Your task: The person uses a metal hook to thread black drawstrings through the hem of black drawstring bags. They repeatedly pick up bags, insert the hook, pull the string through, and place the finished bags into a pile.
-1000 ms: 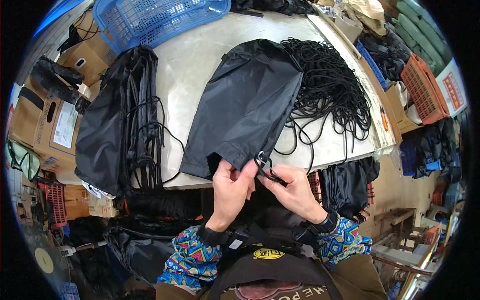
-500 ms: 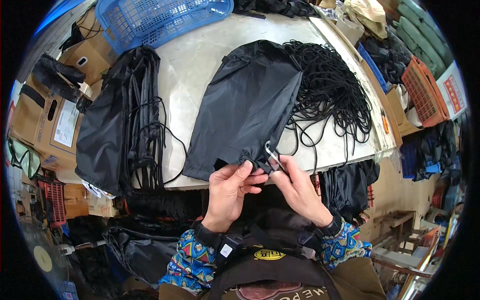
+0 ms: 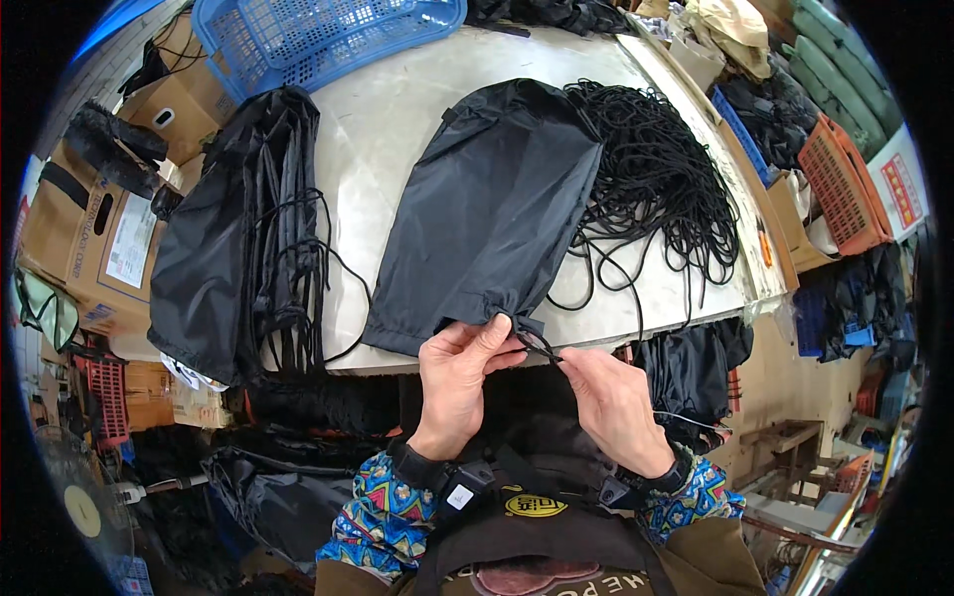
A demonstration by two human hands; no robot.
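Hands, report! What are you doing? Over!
Left hand pinching near edge of black bag. Right hand holding black cord. Cord heap against bag's right side.

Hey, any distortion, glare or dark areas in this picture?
In the head view, the pale tabletop curves along its edges; in the head view, the middle black bag shows soft sheen; in the head view, black fills the corners.

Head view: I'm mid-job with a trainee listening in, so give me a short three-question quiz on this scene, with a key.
1. True or false: the left hand grips the near edge of the black bag.
2. Which lies immediately right of the black bag? A. blue basket; B. tangled cord pile; C. orange crate.
3. Fill in: the right hand pinches a black ____ close to the bag.

Key: 1. True. 2. B. 3. Cord.
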